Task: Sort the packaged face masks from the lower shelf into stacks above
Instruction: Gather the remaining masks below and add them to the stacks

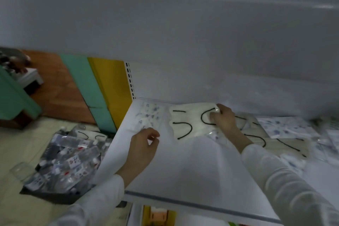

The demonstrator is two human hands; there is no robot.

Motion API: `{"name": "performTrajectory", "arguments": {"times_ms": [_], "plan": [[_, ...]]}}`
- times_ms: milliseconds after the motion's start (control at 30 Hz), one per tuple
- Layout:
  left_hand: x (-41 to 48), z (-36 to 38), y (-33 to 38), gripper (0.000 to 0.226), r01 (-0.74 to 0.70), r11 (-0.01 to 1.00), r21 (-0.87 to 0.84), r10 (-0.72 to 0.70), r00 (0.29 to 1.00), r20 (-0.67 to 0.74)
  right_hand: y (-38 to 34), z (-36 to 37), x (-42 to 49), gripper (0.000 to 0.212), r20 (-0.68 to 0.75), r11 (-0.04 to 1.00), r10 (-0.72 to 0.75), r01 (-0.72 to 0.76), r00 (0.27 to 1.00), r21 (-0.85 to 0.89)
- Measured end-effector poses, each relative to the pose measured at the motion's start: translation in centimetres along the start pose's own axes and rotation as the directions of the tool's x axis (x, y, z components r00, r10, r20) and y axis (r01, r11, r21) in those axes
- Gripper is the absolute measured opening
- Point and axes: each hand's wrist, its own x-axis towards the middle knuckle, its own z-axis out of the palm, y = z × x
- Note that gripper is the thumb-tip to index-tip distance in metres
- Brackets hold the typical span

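The right hand (222,118) grips the right end of a white packaged mask (190,124) (black ear loops), which lies on the white shelf (183,167) at frame centre. The left hand (145,143), lower left, hovers loosely curled with nothing visible in it, beside a patterned mask pack (149,115).

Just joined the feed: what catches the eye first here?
A white pack with black ear loops lies midway along the shelf, its right edge gripped by the right hand. The left hand, fingers curled, is at the near edge of a patterned pack at the shelf's left end. A heap of packets sits on the floor, left.
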Motion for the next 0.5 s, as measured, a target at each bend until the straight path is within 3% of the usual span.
{"name": "performTrajectory", "arguments": {"times_ms": [100, 200, 333, 433, 500], "plan": [[-0.2, 0.5, 1.3, 0.019, -0.006, 1.0, -0.02, 0.005, 0.999, -0.036, -0.5, -3.5, -2.0, 0.009, 0.163, 0.98, -0.064, 0.03, 0.985, 0.199], [-0.9, 0.5, 3.9, 0.044, -0.012, 0.995, -0.1, 0.019, 0.998, 0.065, -1.8, -6.8, -5.1, 0.018, 0.363, 0.969, -0.156, 0.072, 0.919, 0.235], [-1.9, 0.4, 8.7, 0.08, -0.269, 0.962, 0.045, 0.259, 0.954, 0.151, -4.6, -10.4, -9.5, 0.014, 0.542, 0.979, -0.189, 0.112, 0.819, 0.173], [-3.3, -0.2, 12.2, 0.059, -0.141, 0.979, -0.146, 0.192, 0.88, 0.435, -7.1, -12.4, -12.8, 0.03, 0.54, 0.978, -0.21, 0.169, 0.815, 0.124], [-4.5, -0.6, 13.5, 0.04, -0.154, 0.977, -0.144, 0.203, 0.872, 0.445, -7.6, -13.2, -14.8, 0.027, 0.475, 0.976, -0.214, 0.164, 0.854, 0.145]]}}
